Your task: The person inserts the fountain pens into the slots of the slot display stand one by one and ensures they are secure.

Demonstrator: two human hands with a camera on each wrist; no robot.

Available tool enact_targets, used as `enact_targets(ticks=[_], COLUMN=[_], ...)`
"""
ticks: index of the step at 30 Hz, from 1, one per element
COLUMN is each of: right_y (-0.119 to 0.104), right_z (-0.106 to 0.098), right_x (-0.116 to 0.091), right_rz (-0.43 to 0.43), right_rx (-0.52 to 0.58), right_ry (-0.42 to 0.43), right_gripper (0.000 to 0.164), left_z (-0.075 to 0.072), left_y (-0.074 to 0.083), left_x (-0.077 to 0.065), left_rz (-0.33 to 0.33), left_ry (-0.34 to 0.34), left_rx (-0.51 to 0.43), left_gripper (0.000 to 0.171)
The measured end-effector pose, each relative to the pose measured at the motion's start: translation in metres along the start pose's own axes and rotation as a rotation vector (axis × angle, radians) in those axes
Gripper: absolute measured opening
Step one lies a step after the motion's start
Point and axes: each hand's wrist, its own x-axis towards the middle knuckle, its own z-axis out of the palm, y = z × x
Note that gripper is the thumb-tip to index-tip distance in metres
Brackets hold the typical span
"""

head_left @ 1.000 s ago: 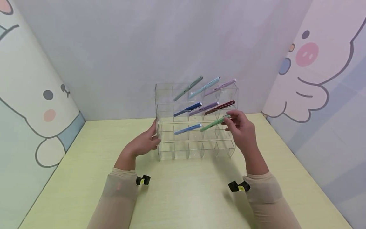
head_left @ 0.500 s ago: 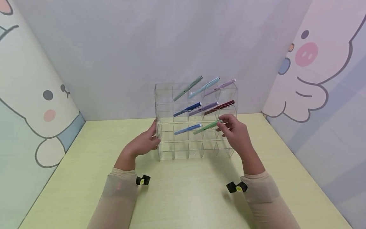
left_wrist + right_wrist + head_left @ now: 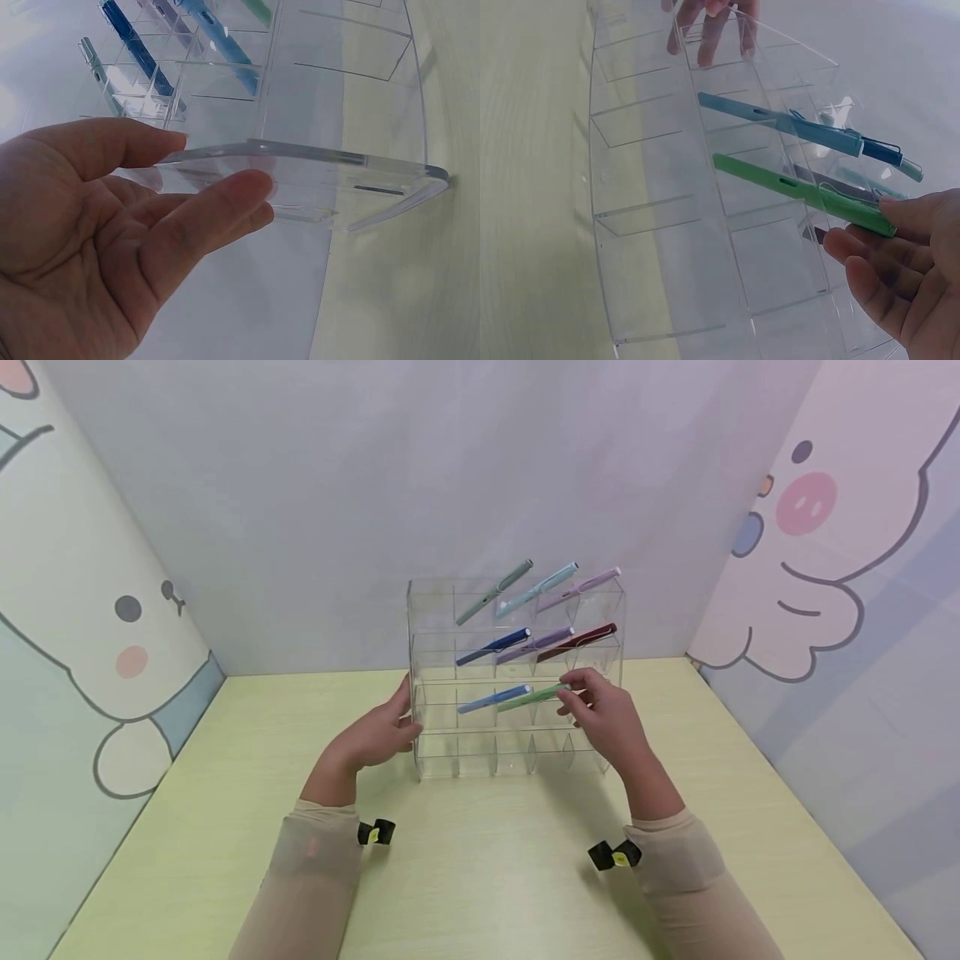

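A clear acrylic pen rack [image 3: 438, 739] with stepped rows of compartments stands on the table. My right hand [image 3: 606, 710] pinches the capped end of a light green pen [image 3: 761, 178] between thumb and fingers. The pen slants over the third row, its lower end at a compartment right of a light blue pen [image 3: 495, 698]. In the right wrist view the pen shows a wire clip and a small dark window. My left hand [image 3: 378, 732] rests with extended fingers and thumb against the rack's left side panel [image 3: 300, 176].
The top row bears a grey-green pen [image 3: 495, 592], a pale blue pen [image 3: 538, 589] and a lilac pen [image 3: 581, 588]. Below lie a dark blue pen [image 3: 493, 646], a purple pen [image 3: 536, 645] and a dark red pen [image 3: 577, 642]. A pale wall [image 3: 322, 510] stands close behind.
My right hand has moved left and down with the green pen, which now lies lower and flatter beside the light blue pen. The left hand and the rack stay in place.
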Motion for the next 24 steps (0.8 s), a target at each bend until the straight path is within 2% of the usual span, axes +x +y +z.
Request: enact_targets(ticks=[15, 20, 24], right_y=[0.003, 0.0043, 0.0052], right_z=[0.0008, -0.0015, -0.0077], right_x=[0.0026, 0.0015, 0.0003], right_rz=[0.024, 0.04, 0.048], right_rx=[-0.008, -0.019, -0.058], right_ry=[-0.043, -0.058, -0.014], right_gripper=[0.03, 0.041, 0.049], left_z=[-0.0019, -0.0027, -0.0069], left_y=[-0.0046, -0.0068, -0.0087], left_x=[-0.0003, -0.0003, -0.0042], left_rz=[-0.002, -0.003, -0.031], left_ry=[0.003, -0.007, 0.006], left_rx=[-0.002, -0.04, -0.036], left_gripper=[0.087, 0.089, 0.091])
